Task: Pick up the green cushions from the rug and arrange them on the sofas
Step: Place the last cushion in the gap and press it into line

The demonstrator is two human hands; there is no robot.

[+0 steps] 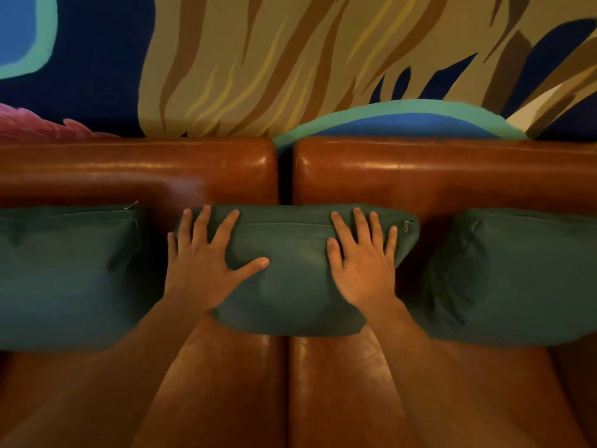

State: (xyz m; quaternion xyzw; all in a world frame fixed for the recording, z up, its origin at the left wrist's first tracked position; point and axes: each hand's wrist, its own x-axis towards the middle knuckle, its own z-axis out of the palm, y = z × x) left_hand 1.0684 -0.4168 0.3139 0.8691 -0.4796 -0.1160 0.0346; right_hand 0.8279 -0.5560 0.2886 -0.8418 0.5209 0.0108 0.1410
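Observation:
Three green cushions lean against the backrests of two brown leather sofas (161,169) that stand side by side. The middle cushion (290,286) straddles the gap between the two sofas, its zipper edge on top. My left hand (202,263) lies flat on its left part with the fingers spread. On its right part rests my right hand (363,257), also flat and spread. Neither hand grips the fabric. The left cushion (64,273) stands on the left sofa and the right cushion (510,276) on the right sofa (436,169).
A wall (258,59) painted with a mural in blue, tan and teal rises right behind the sofa backs. A narrow dark gap (286,176) separates the two backrests. Bare leather seat (226,383) shows between my forearms below the middle cushion.

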